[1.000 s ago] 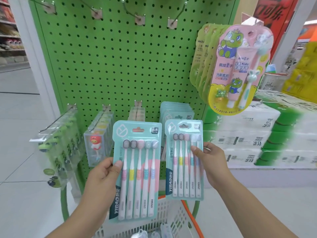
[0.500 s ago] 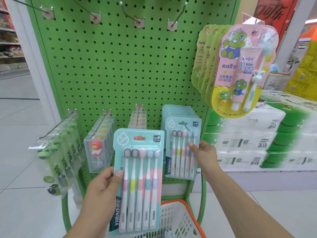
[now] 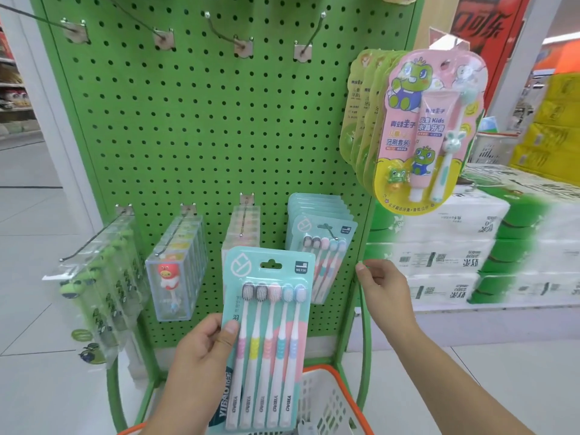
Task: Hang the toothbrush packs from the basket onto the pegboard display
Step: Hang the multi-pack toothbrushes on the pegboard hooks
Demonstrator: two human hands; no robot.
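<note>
- Teal toothbrush pack [image 3: 266, 334] is gripped at its side by the left hand [image 3: 201, 350], low before the pegboard [image 3: 204, 120].
- The right hand [image 3: 384, 285] is held loosely curled, holding nothing, beside the hung packs [image 3: 320, 233].
- The hook [image 3: 329, 230] could be missed by the hang slot, since the pack is held one-handed and tilted.

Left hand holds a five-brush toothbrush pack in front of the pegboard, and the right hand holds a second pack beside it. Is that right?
Not quite. The head view shows the left hand holding the five-brush toothbrush pack in front of the pegboard, but the right hand holds nothing; its fingers are relaxed, apart from the teal packs on the peg.
</note>
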